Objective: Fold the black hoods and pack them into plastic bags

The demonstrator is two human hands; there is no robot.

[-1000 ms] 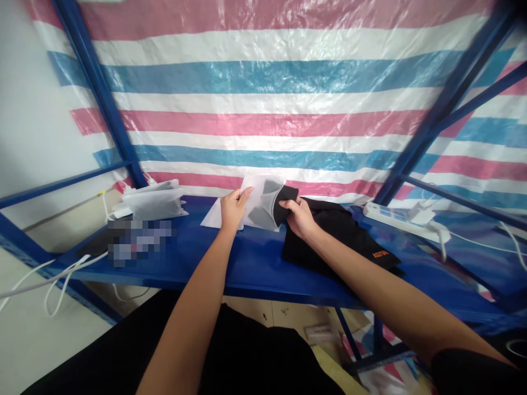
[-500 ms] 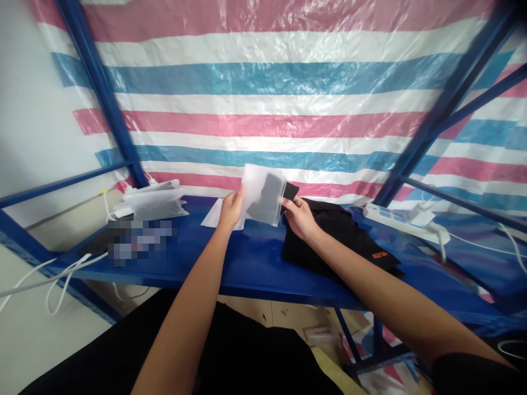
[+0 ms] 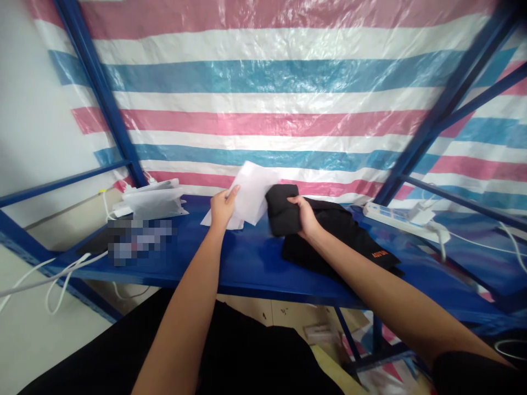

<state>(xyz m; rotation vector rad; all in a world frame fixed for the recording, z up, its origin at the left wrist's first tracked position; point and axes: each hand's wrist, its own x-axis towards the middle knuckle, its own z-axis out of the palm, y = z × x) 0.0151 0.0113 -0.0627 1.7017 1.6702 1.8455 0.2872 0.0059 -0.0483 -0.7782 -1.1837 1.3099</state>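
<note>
My left hand (image 3: 223, 207) pinches a translucent frosted plastic bag (image 3: 252, 192) by its left side, above the blue table. Just right of the bag, my right hand (image 3: 305, 216) grips a small bundle of folded black cloth (image 3: 283, 211), thumb on top; the bundle is out of the bag, near its right edge. Beneath the held bag, another frosted bag (image 3: 235, 224) lies flat on the table. Behind and under my right hand spreads a larger black garment (image 3: 341, 236) with orange lettering.
The blue tabletop (image 3: 251, 269) has blue metal posts at both ends. Several frosted bags (image 3: 154, 200) are piled at the left, by cables and a dark flat object (image 3: 101, 238). A white power strip (image 3: 405, 222) with a plug lies right. Striped plastic sheeting (image 3: 263, 77) hangs behind.
The black cloth bundle, mostly inside the frosted bag before, is now outside it in my right hand. My left hand has moved slightly left with the bag, which is now tilted.
</note>
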